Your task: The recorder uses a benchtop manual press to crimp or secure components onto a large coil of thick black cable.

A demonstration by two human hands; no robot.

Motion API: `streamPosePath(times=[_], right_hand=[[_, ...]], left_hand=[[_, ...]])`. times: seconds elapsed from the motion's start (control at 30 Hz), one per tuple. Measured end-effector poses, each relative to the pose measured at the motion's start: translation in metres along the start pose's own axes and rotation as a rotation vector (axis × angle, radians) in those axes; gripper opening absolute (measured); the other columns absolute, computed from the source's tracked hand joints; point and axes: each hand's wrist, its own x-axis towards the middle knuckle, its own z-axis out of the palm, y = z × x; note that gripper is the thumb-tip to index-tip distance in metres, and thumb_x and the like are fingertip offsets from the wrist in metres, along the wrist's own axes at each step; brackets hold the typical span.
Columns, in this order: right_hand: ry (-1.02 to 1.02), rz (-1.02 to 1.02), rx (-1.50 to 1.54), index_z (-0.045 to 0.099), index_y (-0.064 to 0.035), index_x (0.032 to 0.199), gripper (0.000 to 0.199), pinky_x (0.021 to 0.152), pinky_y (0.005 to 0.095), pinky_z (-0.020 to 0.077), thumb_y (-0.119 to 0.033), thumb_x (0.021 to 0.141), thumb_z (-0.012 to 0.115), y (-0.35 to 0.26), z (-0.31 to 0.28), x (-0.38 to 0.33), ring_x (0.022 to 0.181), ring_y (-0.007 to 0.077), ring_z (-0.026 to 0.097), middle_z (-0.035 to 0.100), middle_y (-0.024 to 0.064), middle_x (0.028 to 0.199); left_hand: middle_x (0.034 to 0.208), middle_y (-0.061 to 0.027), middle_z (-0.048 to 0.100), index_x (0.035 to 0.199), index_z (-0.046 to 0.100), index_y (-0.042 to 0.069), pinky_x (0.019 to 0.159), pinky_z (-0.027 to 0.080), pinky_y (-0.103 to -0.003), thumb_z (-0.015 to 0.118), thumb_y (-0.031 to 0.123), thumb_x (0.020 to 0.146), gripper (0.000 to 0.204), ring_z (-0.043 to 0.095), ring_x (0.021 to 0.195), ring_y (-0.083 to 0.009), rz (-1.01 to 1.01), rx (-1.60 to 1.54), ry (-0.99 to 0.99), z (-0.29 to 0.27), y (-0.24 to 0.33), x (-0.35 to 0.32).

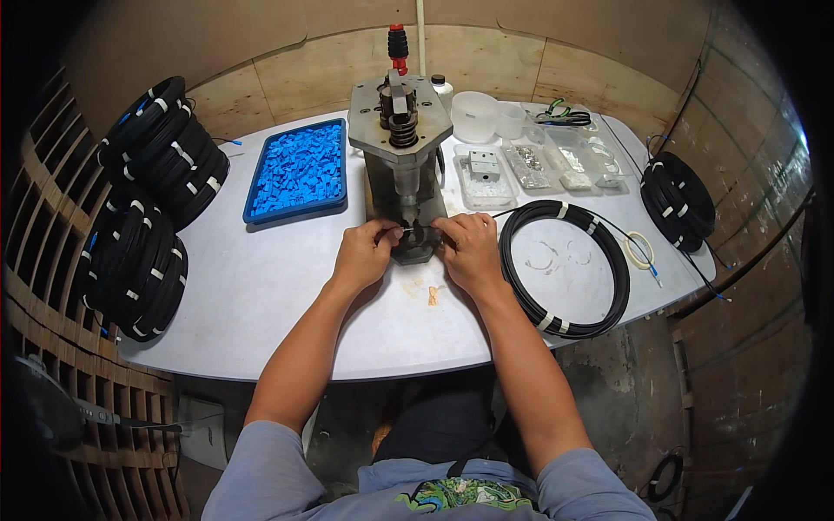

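A metal bench press [401,178] with a spring at its top stands at the middle of the table. My left hand [363,254] is at the left of its lower die, thumb and forefinger pinched together on something too small to make out. From the right, my right hand [470,249] pinches the end of a thin black cable close under the press head. That cable appears to run from the large black cable coil [620,286], tied with white bands, lying just right of my right hand. The cable's tip is hard to see against the dark die.
Left of the press is a dark blue tray [300,211] of small blue parts. Clear containers of small metal parts [532,167] and a white tub [475,117] stand back right. Black coils are stacked at the left [139,269] and right [678,201]. An orange scrap [433,296] lies in front.
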Motion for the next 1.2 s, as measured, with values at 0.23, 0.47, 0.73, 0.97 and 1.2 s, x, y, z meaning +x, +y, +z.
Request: streamPosePath(times=[0.23, 0.47, 0.73, 0.97, 1.2], right_hand=[[0.026, -0.024, -0.006, 0.074, -0.0147, 0.109, 0.029, 0.103, 0.0446, 0.039, -0.006, 0.081, 0.071, 0.0003, 0.0008, -0.0004, 0.102, 0.024, 0.063, 0.07, 0.0027, 0.096], [0.045, -0.028, -0.006, 0.074, -0.0152, 0.108, 0.029, 0.102, 0.0447, 0.0391, -0.007, 0.08, 0.073, 0.0022, 0.0039, -0.0012, 0.1, 0.0236, 0.063, 0.07, 0.002, 0.094], [0.04, -0.023, -0.01, 0.074, -0.0152, 0.108, 0.029, 0.102, 0.0446, 0.0392, -0.007, 0.08, 0.074, 0.0031, 0.004, -0.0013, 0.1, 0.0233, 0.064, 0.071, 0.0018, 0.094], [0.035, -0.015, -0.014, 0.074, -0.0148, 0.107, 0.029, 0.102, 0.0443, 0.0396, -0.007, 0.079, 0.075, 0.0018, 0.0025, -0.0016, 0.1, 0.0237, 0.064, 0.071, 0.0026, 0.095], [0.042, -0.022, -0.011, 0.075, -0.0146, 0.106, 0.029, 0.101, 0.0439, 0.0397, -0.007, 0.079, 0.075, 0.0007, 0.0018, -0.0009, 0.099, 0.0241, 0.064, 0.071, 0.0029, 0.095]], left_hand=[[0.081, -0.015, 0.076, 0.107, 0.075, -0.003, 0.071, 0.056, -0.032, 0.068, 0.015, 0.096, 0.022, 0.074, 0.075, -0.0196, -0.002, -0.01, 0.005, 0.0004, -0.0009, -0.0006], [0.082, -0.0153, 0.077, 0.107, 0.075, -0.003, 0.072, 0.056, -0.032, 0.068, 0.013, 0.096, 0.021, 0.075, 0.077, -0.0198, 0.003, -0.004, -0.002, -0.0003, -0.0007, -0.0001], [0.082, -0.0153, 0.077, 0.107, 0.074, -0.004, 0.073, 0.057, -0.032, 0.067, 0.012, 0.096, 0.021, 0.075, 0.077, -0.0193, 0.002, -0.018, 0.002, 0.0018, -0.0033, 0.0005], [0.082, -0.0151, 0.077, 0.105, 0.074, -0.004, 0.073, 0.057, -0.031, 0.067, 0.01, 0.095, 0.019, 0.075, 0.076, -0.0192, 0.017, -0.027, 0.01, 0.0021, -0.0039, 0.0007], [0.082, -0.0147, 0.077, 0.106, 0.074, -0.004, 0.072, 0.056, -0.031, 0.067, 0.011, 0.095, 0.02, 0.075, 0.076, -0.0187, 0.02, -0.027, 0.006, 0.0014, -0.0051, 0.0007]])
